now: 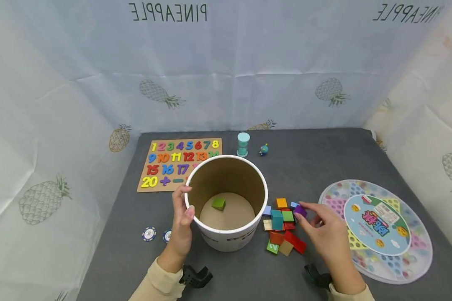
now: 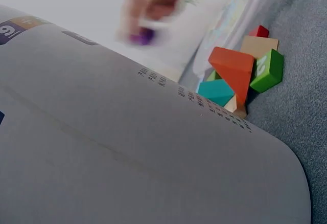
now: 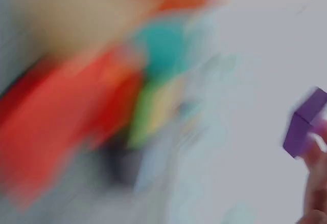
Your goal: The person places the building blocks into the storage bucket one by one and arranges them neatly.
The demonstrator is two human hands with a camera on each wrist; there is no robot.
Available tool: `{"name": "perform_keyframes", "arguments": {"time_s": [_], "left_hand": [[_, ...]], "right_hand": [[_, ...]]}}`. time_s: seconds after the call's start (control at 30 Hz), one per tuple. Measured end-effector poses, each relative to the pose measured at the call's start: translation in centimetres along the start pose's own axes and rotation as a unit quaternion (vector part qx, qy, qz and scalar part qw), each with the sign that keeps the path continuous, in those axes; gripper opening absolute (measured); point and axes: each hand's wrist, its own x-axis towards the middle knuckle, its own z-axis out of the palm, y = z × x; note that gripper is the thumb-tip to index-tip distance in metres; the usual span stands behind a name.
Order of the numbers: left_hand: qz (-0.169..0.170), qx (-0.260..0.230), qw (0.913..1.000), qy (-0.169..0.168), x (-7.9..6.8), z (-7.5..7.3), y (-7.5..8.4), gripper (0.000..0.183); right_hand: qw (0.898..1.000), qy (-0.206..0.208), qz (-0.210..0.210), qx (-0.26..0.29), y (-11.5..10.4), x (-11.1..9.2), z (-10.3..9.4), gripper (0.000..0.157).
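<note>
My left hand [image 1: 182, 225] grips the rim of a white cylindrical tub [image 1: 227, 242] on its left side, thumb and fingers over the edge. Inside the tub a single green block [image 1: 218, 203] lies on the floor. Between thumb and fingertips my right hand [image 1: 325, 230] pinches a purple block [image 1: 299, 210]; the right wrist view shows the purple block [image 3: 305, 123] lifted at the fingertips. Just left of that hand is a heap of colored blocks [image 1: 287, 216], with a teal block [image 1: 276, 219] standing up and a red block [image 1: 295, 242] at the near side.
At the back left lies a wooden number board [image 1: 165, 169], partly behind the tub. A teal hourglass [image 1: 242, 144] and a small blue figure [image 1: 263, 149] stand at the back. Poker chips [image 1: 149, 234] lie at the left. A round game board [image 1: 395, 267] with a printed disc covers the right.
</note>
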Motion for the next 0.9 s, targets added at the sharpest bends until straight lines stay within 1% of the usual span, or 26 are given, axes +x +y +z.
{"name": "perform_keyframes", "arguments": {"time_s": [0.03, 0.07, 0.1, 0.13, 0.2, 0.23, 0.27, 0.3, 0.37, 0.47, 0.5, 0.57, 0.63, 0.7, 0.73, 0.77, 0.83, 0.87, 0.9], "left_hand": [[0.001, 0.000, 1.0000, 0.003, 0.1, 0.0, 0.0, 0.045], [0.002, 0.000, 1.0000, 0.005, 0.1, -0.1, -0.1, 0.045], [0.003, 0.001, 1.0000, 0.008, 0.2, -0.1, -0.1, 0.045], [0.003, 0.002, 1.0000, 0.009, 0.2, -0.1, -0.1, 0.044], [0.004, -0.001, 1.0000, 0.008, 0.3, -0.1, -0.3, 0.045], [0.003, -0.001, 1.0000, 0.006, 0.3, -0.1, -0.4, 0.045], [0.004, -0.002, 1.0000, 0.004, 0.3, -0.1, -0.4, 0.045], [0.004, -0.004, 1.0000, 0.001, 0.3, -0.1, -0.5, 0.046], [0.003, -0.008, 1.0000, -0.004, 0.3, 0.0, -0.7, 0.046], [0.007, -0.006, 0.9999, -0.009, 0.3, 0.2, -0.8, 0.047], [0.008, -0.005, 0.9999, -0.010, 0.2, 0.3, -0.8, 0.047], [0.013, -0.002, 0.9999, -0.011, 0.1, 0.4, -0.9, 0.048], [0.019, 0.001, 0.9998, -0.011, 0.0, 0.4, -0.9, 0.048], [0.022, 0.000, 0.9997, -0.009, 0.0, 0.4, -0.8, 0.048], [0.024, 0.003, 0.9997, -0.007, 0.0, 0.4, -0.8, 0.048], [0.025, 0.004, 0.9997, -0.006, 0.0, 0.3, -0.8, 0.048], [0.023, 0.004, 0.9997, -0.004, -0.1, 0.2, -0.7, 0.048], [0.023, 0.005, 0.9997, -0.004, -0.1, 0.1, -0.6, 0.048], [0.025, 0.007, 0.9997, -0.004, -0.1, 0.1, -0.6, 0.048]], "right_hand": [[0.998, 0.030, -0.028, 0.051, -1.3, 0.6, -0.3, 0.037], [0.991, 0.055, -0.061, 0.110, -2.8, 1.3, -0.7, 0.036], [0.980, 0.071, -0.090, 0.165, -4.4, 2.0, -1.1, 0.035], [0.966, 0.078, -0.118, 0.215, -6.0, 2.7, -1.4, 0.033], [0.942, 0.074, -0.167, 0.282, -9.1, 3.8, -1.7, 0.030], [0.935, 0.064, -0.184, 0.296, -10.5, 4.3, -1.7, 0.028], [0.932, 0.049, -0.197, 0.300, -11.6, 4.7, -1.7, 0.027], [0.933, 0.032, -0.208, 0.292, -12.5, 5.0, -1.5, 0.027], [0.939, 0.006, -0.225, 0.259, -13.4, 5.4, -0.6, 0.028], [0.946, -0.011, -0.235, 0.222, -12.9, 5.5, 0.7, 0.031], [0.947, -0.007, -0.236, 0.217, -12.5, 5.4, 1.0, 0.031], [0.947, 0.021, -0.236, 0.217, -11.5, 5.0, 1.2, 0.028], [0.947, 0.052, -0.224, 0.223, -10.8, 4.5, 0.4, 0.024], [0.954, 0.064, -0.199, 0.217, -10.1, 3.7, -0.6, 0.021], [0.958, 0.059, -0.185, 0.209, -9.3, 3.2, -0.9, 0.022], [0.966, 0.040, -0.166, 0.195, -8.3, 2.7, -1.0, 0.022], [0.982, -0.027, -0.117, 0.144, -6.1, 1.2, -0.8, 0.026], [0.987, -0.064, -0.096, 0.111, -5.0, 0.4, -0.5, 0.026], [0.989, -0.097, -0.077, 0.080, -3.8, -0.4, 0.0, 0.027]]}}
